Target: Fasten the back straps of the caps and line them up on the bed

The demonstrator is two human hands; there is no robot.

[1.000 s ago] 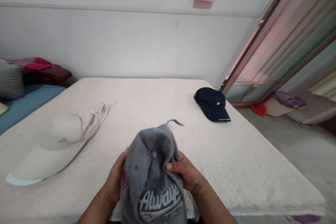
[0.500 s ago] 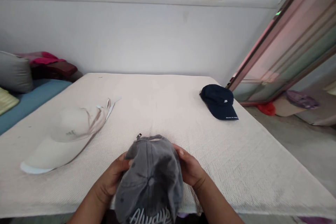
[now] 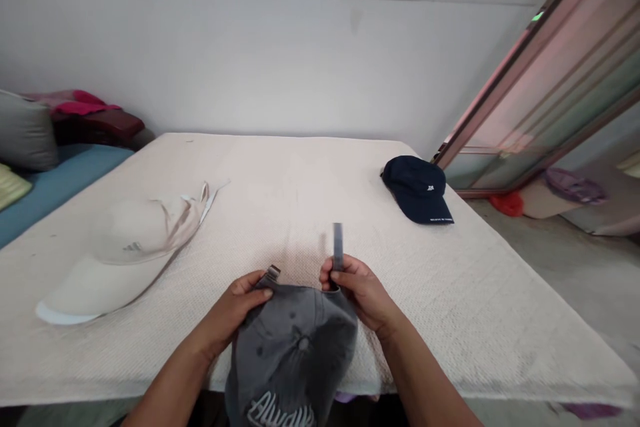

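Grey cap [image 3: 295, 347] held between two hands, crown toward the viewer, at the near edge of the pale cloth [image 3: 300, 213].
The cap lies at 4 o'clock from the left hand [image 3: 237, 303] and at 8 o'clock from the right hand [image 3: 357, 287]. Left: thumb and fingers closed on the cap's back edge, just beside the metal buckle [image 3: 273, 272]. Right: thumb and fingers pinched on the strap [image 3: 338, 243] — its free end upright toward 12 o'clock. From the grey cap, a cream cap [image 3: 135, 240] rests at 10 o'clock — a navy cap [image 3: 415, 190] at 1 o'clock.
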